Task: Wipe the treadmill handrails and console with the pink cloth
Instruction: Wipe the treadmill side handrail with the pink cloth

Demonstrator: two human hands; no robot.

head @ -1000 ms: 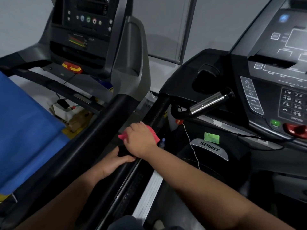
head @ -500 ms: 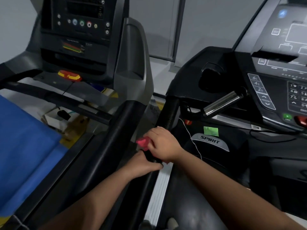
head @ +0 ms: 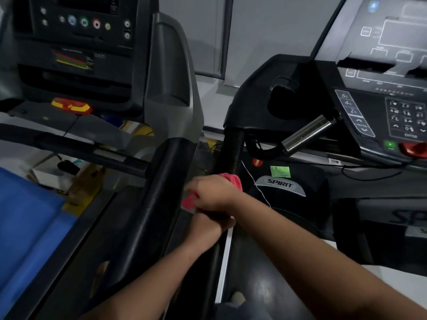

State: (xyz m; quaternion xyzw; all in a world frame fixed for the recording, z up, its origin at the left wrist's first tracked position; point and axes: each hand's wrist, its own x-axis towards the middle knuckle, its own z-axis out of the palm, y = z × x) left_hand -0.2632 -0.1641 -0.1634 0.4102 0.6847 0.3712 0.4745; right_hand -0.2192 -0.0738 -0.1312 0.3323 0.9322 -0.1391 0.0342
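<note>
**Wiping the left rail of the right-hand treadmill**

My right hand point(head: 213, 195) is curled over the crumpled pink cloth point(head: 231, 180), pressing it onto the black padded handrail point(head: 232, 148) of the treadmill on the right; folds of cloth show at the far side of my knuckles and again at the left, under my blurred fingers. My left hand point(head: 208, 224) sits just near of it, partly hidden beneath my right wrist. It seems to grip the same rail, though I cannot tell how its fingers lie.

To do this step well, I judge I should wrap the cloth fully round the rail, keep firm pressure, and run it in long strokes toward the far end so the underside gets wiped too, steadying with the left hand.

Both forearms reach in from the near edge, the right crossing over the left at the wrist.

Farther right, the short chrome grip bar point(head: 308, 132) and the dark keypad console point(head: 392, 112) appear not yet wiped. The second treadmill's grey console point(head: 76, 42) stands far left.
</note>
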